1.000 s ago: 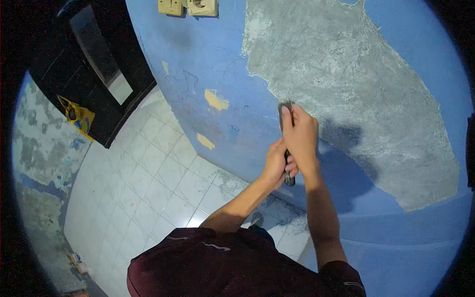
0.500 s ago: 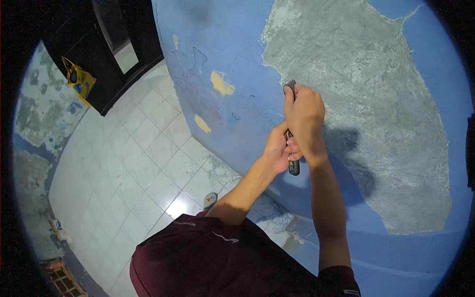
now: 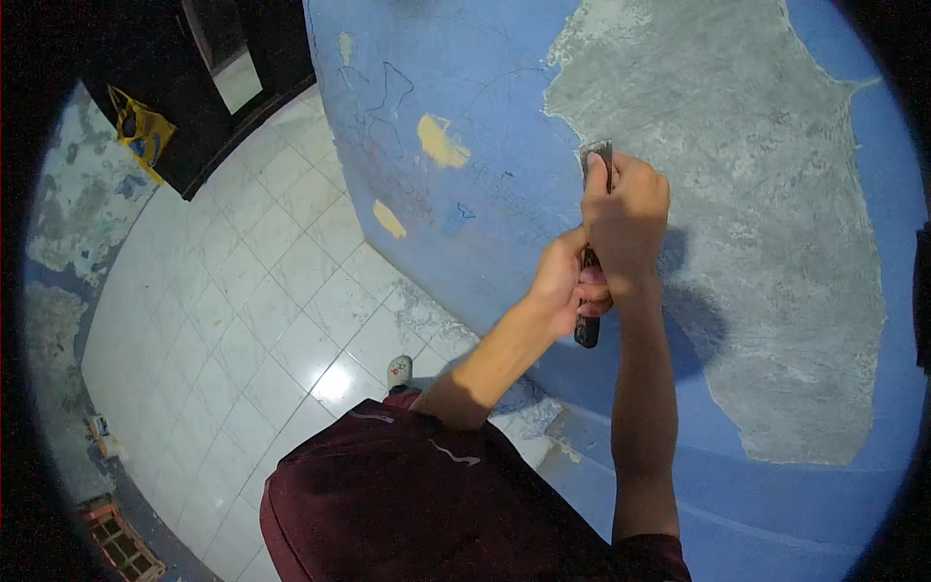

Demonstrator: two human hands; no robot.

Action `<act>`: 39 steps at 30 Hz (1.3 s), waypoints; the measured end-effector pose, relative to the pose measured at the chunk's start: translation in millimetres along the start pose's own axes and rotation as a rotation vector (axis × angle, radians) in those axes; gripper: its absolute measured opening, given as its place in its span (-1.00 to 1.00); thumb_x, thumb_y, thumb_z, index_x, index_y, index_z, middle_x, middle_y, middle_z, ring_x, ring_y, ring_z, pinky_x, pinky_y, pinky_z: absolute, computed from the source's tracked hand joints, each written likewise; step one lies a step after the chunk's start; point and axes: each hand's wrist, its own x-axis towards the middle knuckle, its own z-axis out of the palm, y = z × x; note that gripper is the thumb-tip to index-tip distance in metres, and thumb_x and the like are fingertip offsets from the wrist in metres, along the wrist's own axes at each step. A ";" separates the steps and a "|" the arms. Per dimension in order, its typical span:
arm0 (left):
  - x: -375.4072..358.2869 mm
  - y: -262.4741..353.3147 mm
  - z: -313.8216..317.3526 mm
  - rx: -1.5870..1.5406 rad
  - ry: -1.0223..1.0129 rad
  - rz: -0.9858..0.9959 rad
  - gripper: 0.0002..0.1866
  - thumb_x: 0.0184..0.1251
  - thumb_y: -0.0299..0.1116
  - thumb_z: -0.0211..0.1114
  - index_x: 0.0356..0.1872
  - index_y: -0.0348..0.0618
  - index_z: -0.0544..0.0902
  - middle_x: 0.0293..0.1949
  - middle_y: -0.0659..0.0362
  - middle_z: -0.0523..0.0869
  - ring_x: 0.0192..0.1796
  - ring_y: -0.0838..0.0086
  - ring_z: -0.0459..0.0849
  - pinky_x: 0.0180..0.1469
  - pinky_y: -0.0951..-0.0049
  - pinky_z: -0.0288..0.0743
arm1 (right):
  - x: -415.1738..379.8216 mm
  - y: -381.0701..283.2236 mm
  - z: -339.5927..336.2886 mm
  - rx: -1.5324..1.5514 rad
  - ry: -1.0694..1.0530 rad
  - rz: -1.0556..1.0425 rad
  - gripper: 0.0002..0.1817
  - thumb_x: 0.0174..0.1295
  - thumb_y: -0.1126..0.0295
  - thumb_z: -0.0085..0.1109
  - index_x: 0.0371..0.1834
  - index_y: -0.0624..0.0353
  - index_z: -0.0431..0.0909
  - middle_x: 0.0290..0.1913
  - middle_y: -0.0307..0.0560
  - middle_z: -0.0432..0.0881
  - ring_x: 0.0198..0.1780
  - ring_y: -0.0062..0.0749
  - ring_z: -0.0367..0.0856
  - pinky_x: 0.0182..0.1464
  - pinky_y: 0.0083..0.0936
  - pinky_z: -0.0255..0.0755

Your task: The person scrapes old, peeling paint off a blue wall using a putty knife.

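Observation:
A scraper with a black handle and a flat, dull blade is held in both hands, its blade end upward at the ragged edge of the blue paint. My right hand is closed around the upper part, thumb lying along the blade. Lower down, my left hand wraps the handle, whose butt sticks out below the fingers. Right of the blade spreads a large bare grey patch of the wall. Blue paint covers the wall to the left. Whether the blade's tip touches the wall is hard to tell.
Pale yellow spots mark the blue wall. Below lies a white tiled floor, dusty along the wall's foot, with a shoe on it. A yellow bag hangs by a dark door or cabinet at upper left.
Both hands and the scraper have shifted slightly right in view, and the blade now shows more of its flat face. The camera view has moved a little. The grip is the same.

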 end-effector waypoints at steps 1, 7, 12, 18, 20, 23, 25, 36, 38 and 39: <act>1.3 3.1 -1.2 -0.004 -0.004 0.003 -0.58 0.44 -0.05 -0.04 -0.66 0.06 0.37 -0.78 0.42 0.23 -0.84 0.65 0.09 -0.83 0.55 -0.02 | 2.4 0.0 1.5 -0.007 -0.086 0.046 -0.82 0.13 0.37 0.30 -0.51 0.17 0.52 -0.58 0.01 0.51 -0.51 0.00 0.50 -0.44 -0.12 0.42; 3.8 0.8 -0.3 0.045 0.080 -0.099 -0.58 0.46 0.01 -0.16 -0.57 0.07 0.40 -0.81 0.44 0.18 -0.82 0.62 0.10 -0.77 0.52 -0.07 | 7.3 -1.2 -2.1 -0.026 -0.148 0.055 -0.82 0.15 0.36 0.25 -0.52 0.18 0.51 -0.62 0.02 0.49 -0.54 0.02 0.49 -0.44 -0.12 0.41; -2.5 -3.6 11.7 0.040 0.101 -0.008 -0.59 0.48 0.02 -0.19 -0.54 0.08 0.40 -0.78 0.43 0.19 -0.79 0.60 0.14 -0.72 0.54 -0.04 | 5.5 -1.7 -2.2 -0.001 -0.062 0.013 -0.77 0.16 0.37 0.23 -0.59 0.19 0.48 -0.64 0.08 0.49 -0.54 0.07 0.48 -0.43 -0.10 0.39; -0.2 -2.2 9.1 0.031 0.143 -0.019 -0.60 0.46 -0.04 -0.13 -0.58 0.06 0.38 -0.77 0.40 0.20 -0.78 0.63 0.10 -0.73 0.53 -0.05 | 12.9 -6.5 -10.1 0.080 -0.166 0.118 -0.63 0.18 0.38 0.23 -0.71 0.30 0.37 -0.73 0.08 0.37 -0.67 -0.07 0.36 -0.47 -0.19 0.27; 0.7 -1.1 7.0 0.017 0.113 -0.042 -0.60 0.46 -0.04 -0.13 -0.58 0.05 0.39 -0.76 0.40 0.20 -0.78 0.63 0.10 -0.73 0.54 -0.05 | 14.6 -6.7 -9.1 0.076 -0.202 0.143 -0.63 0.18 0.39 0.23 -0.71 0.30 0.37 -0.73 0.07 0.38 -0.67 -0.09 0.37 -0.47 -0.20 0.27; 4.5 -1.6 4.4 -0.006 0.039 -0.066 -0.61 0.46 -0.04 -0.12 -0.57 0.05 0.39 -0.76 0.40 0.21 -0.77 0.64 0.10 -0.74 0.56 -0.06 | 14.8 -4.5 -7.7 0.101 -0.195 0.131 -0.64 0.19 0.40 0.23 -0.71 0.30 0.37 -0.73 0.08 0.39 -0.67 -0.09 0.37 -0.48 -0.19 0.26; 5.7 -2.4 5.3 -0.013 -0.001 -0.066 -0.61 0.46 -0.04 -0.11 -0.57 0.05 0.40 -0.75 0.41 0.21 -0.77 0.64 0.10 -0.74 0.56 -0.07 | 14.8 -2.4 -6.3 0.113 -0.153 0.087 -0.64 0.19 0.39 0.23 -0.70 0.30 0.37 -0.73 0.07 0.39 -0.67 -0.10 0.36 -0.49 -0.20 0.25; -1.0 -11.2 19.7 0.040 0.090 0.028 -0.58 0.50 0.06 -0.19 -0.50 0.09 0.41 -0.76 0.47 0.15 -0.76 0.61 0.13 -0.71 0.51 -0.06 | 2.9 5.4 -2.0 -0.010 0.012 -0.109 -0.85 0.15 0.37 0.27 -0.43 0.21 0.57 -0.52 0.00 0.52 -0.44 -0.02 0.48 -0.35 -0.15 0.41; 1.6 -11.6 16.6 0.039 0.106 0.029 -0.57 0.49 0.07 -0.19 -0.51 0.10 0.40 -0.77 0.47 0.14 -0.76 0.61 0.12 -0.71 0.51 -0.07 | 2.9 6.1 -1.0 -0.009 0.009 -0.120 -0.86 0.14 0.38 0.28 -0.41 0.22 0.58 -0.53 0.00 0.52 -0.43 -0.04 0.48 -0.34 -0.16 0.41; 3.0 -11.0 16.0 0.041 0.120 0.026 -0.57 0.49 0.08 -0.19 -0.51 0.10 0.39 -0.77 0.47 0.14 -0.76 0.61 0.11 -0.71 0.51 -0.08 | 3.7 6.8 0.0 -0.006 -0.028 -0.119 -0.86 0.15 0.38 0.27 -0.41 0.22 0.57 -0.52 0.00 0.51 -0.43 -0.03 0.48 -0.34 -0.15 0.41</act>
